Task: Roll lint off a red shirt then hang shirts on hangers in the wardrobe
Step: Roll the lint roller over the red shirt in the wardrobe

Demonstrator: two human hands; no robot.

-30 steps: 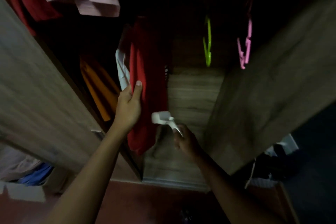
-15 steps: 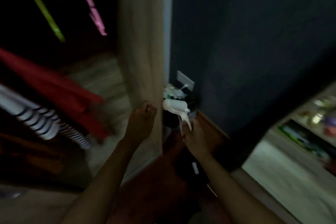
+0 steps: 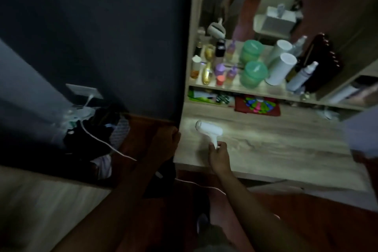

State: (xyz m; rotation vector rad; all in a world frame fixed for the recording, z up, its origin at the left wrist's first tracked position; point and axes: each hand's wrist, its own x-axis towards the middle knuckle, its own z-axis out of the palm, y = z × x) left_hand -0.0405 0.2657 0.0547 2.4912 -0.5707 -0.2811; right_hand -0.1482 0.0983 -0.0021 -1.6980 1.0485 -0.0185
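View has swung off the wardrobe to a dressing table (image 3: pixel 266 149); my right hand (image 3: pixel 218 154) still clamps the lint roller (image 3: pixel 208 129) handle, roller head over the tabletop. My left hand (image 3: pixel 163 145) hangs loosely curled, empty, beside the table edge. Labels on shelf bottles (image 3: pixel 206 69) too blurred to read.

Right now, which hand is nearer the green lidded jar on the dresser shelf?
Right. The right hand is over the wooden dresser top, below the green lidded jar, holding the white lint roller. The left hand is off the dresser's left edge, farther away.

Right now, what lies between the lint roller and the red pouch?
In the head view, only bare tabletop separates the lint roller from the red pouch.
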